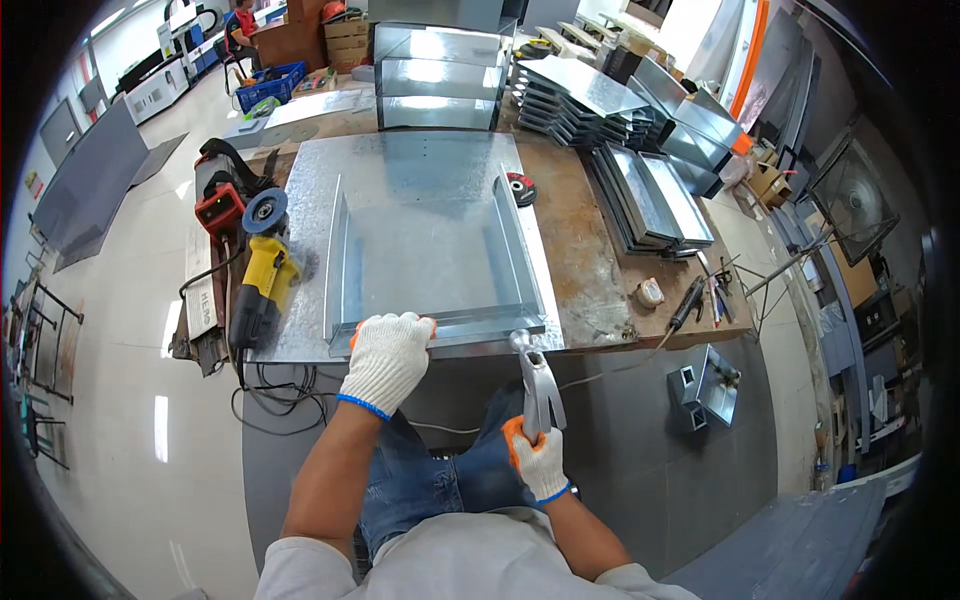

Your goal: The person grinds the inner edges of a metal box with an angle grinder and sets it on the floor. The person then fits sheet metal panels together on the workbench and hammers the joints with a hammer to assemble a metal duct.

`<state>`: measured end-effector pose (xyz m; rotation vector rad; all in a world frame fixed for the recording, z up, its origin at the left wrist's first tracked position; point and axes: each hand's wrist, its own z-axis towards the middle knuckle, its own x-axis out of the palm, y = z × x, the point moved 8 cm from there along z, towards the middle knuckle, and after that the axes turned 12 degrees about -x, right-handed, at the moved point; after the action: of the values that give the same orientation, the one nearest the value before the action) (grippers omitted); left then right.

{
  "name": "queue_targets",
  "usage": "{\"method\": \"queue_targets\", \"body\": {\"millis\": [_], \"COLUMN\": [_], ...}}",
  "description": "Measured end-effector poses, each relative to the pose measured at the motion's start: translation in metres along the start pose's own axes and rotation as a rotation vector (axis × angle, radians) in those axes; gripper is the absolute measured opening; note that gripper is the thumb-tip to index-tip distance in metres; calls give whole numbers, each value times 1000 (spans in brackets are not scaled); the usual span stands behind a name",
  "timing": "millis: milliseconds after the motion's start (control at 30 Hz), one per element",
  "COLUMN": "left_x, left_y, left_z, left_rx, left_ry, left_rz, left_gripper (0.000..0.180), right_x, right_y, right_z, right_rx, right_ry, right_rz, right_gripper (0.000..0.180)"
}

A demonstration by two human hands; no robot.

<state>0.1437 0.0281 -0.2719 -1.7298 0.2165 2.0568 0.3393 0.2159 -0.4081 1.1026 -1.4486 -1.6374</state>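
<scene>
A shallow galvanised sheet-metal tray lies on a flat metal sheet near the front edge of the surface, its open side up. Its left, right and near flanges already stand bent up; whether the far side is folded cannot be told from here. The left hand, in a white knit glove, presses flat and closed over the near flange towards its left end, pinning the piece down. The right hand, gloved in white and orange, is wrapped around the handle of a steel hammer, whose head sits just at the near flange towards its right end, touching or nearly so.

Judging from this, the folding is largely done and the work appears to be at the dressing stage: the near flange and its right corner look like what is left to be knocked true.

A yellow angle grinder lies at the left edge of the surface, unused. Finished folded panels are stacked along the right side, and more boxes at the far edge.
</scene>
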Motion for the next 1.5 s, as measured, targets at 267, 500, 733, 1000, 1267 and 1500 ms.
{"method": "queue_targets", "body": {"millis": [267,500,733,1000,1267,1500], "left_x": [6,6,20,11,20,7], "left_y": [5,-3,-15,-16,-17,-12], "left_z": [9,-1,-8,-13,-7,-15], "left_rx": [-11,-74,-99,-111,-113,-75], "left_ry": [120,9,-20,-208,-64,-402], "left_rz": [10,19,-85,-232,-285,-265], "left_gripper": [14,12,12,15,19,18], "right_x": [9,45,84,148,151,150], "right_y": [6,97,263,284,294,275], "right_z": [-10,-13,31,55,49,66], "right_rx": [-288,-334,-1126,-1369,-1453,-1339], "right_ry": [195,403,773,932,924,844], "right_rz": [-85,-33,-932,-1287,-1189,-1283], "right_gripper": [12,22,35,29,22,26]}}
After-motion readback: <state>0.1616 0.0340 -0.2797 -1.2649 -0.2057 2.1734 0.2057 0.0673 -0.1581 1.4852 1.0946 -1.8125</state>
